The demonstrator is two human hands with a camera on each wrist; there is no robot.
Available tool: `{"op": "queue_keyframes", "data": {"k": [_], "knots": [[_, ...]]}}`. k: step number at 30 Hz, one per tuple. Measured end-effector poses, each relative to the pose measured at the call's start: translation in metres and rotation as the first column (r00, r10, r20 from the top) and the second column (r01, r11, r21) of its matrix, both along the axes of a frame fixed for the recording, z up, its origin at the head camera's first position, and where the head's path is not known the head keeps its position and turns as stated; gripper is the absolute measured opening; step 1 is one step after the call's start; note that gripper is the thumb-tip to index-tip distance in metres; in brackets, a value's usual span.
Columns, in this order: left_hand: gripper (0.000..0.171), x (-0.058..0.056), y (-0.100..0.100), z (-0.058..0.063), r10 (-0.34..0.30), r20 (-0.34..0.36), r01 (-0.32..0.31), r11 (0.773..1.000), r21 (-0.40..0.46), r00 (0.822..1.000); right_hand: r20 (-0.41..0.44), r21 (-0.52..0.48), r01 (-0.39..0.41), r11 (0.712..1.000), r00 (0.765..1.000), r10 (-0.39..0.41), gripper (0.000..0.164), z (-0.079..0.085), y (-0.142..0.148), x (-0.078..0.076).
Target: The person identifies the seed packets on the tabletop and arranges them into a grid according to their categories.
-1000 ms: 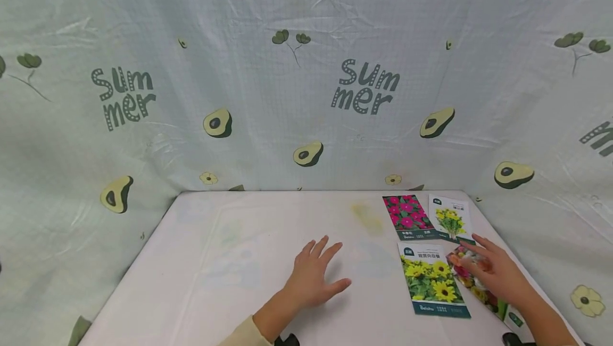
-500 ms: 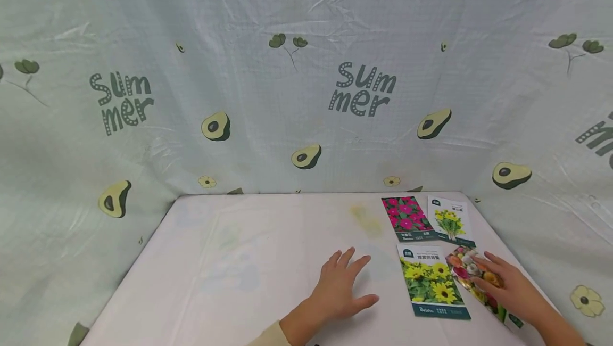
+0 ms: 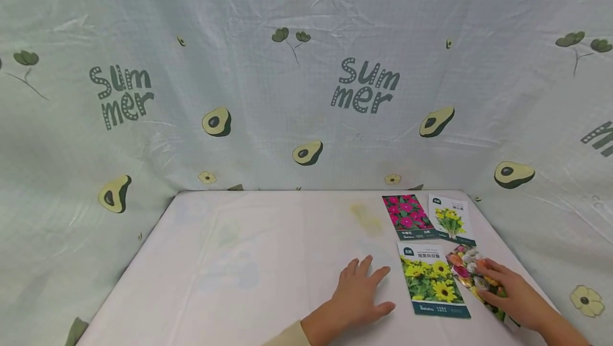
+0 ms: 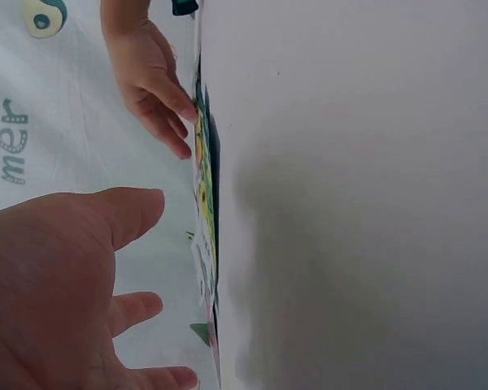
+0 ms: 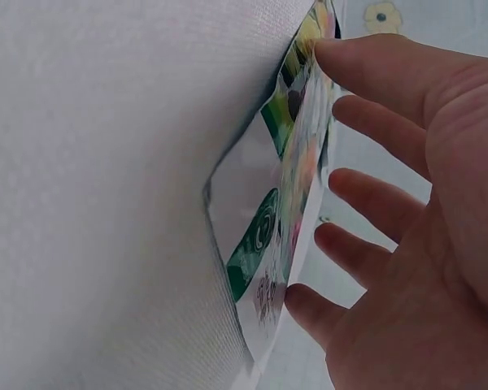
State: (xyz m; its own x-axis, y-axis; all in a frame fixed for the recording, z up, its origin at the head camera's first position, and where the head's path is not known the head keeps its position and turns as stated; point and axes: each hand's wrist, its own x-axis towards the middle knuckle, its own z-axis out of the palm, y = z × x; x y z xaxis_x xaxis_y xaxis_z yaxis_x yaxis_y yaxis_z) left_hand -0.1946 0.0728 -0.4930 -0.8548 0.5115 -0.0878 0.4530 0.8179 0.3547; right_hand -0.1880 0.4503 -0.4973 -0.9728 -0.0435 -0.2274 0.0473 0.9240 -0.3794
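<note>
Taking the sunflower packet point(image 3: 433, 282) as landmark, the left hand point(image 3: 355, 298) hangs just left of it above the table point(image 3: 239, 255), fingers spread and holding nothing. Just right of it lies the mixed-flower packet point(image 3: 462, 271), under the right hand point(image 3: 514, 295); those fingers are fairly straight, tips at its surface, not wrapped round it, probably because so flat a thing gives little edge to take. Its glossy sheet bows slightly at the rim, suggesting thin, flexible film. Beyond the sunflower packet, the magenta-flower packet point(image 3: 409, 213) and a white packet point(image 3: 450, 218) meet at their sides, all rectangular and face up, perhaps so the prints show. Farthest behind hangs a creased, faintly shiny sheet point(image 3: 263, 80).
</note>
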Motion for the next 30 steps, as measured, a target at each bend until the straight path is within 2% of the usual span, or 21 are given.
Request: {"op": "queue_keyframes", "data": {"k": [12,16,20,26,30], "knots": [[0.065,0.006,0.029,-0.001,-0.038,0.030,0.040,0.997,-0.065,0.999,0.003,-0.040,-0.065,0.997,0.998,0.066,0.080,0.003,0.001,-0.004],[0.065,0.006,0.037,-0.002,-0.054,0.080,0.058,0.997,-0.057,0.995,0.024,-0.046,-0.067,0.997,0.997,0.068,0.079,0.001,0.001,-0.006],[0.065,0.007,0.044,0.001,-0.065,0.120,0.070,0.997,-0.043,0.991,0.017,-0.021,-0.082,0.996,0.996,0.082,0.071,0.000,0.001,-0.007],[0.065,0.002,0.057,0.002,-0.116,0.103,0.120,0.992,-0.035,0.988,0.061,0.021,-0.046,0.999,0.997,0.045,0.075,0.001,-0.003,-0.008],[0.064,-0.002,0.064,0.002,-0.161,0.093,0.164,0.986,-0.034,0.983,0.023,0.019,-0.079,0.997,0.997,0.079,0.070,-0.002,-0.001,-0.007]]}}
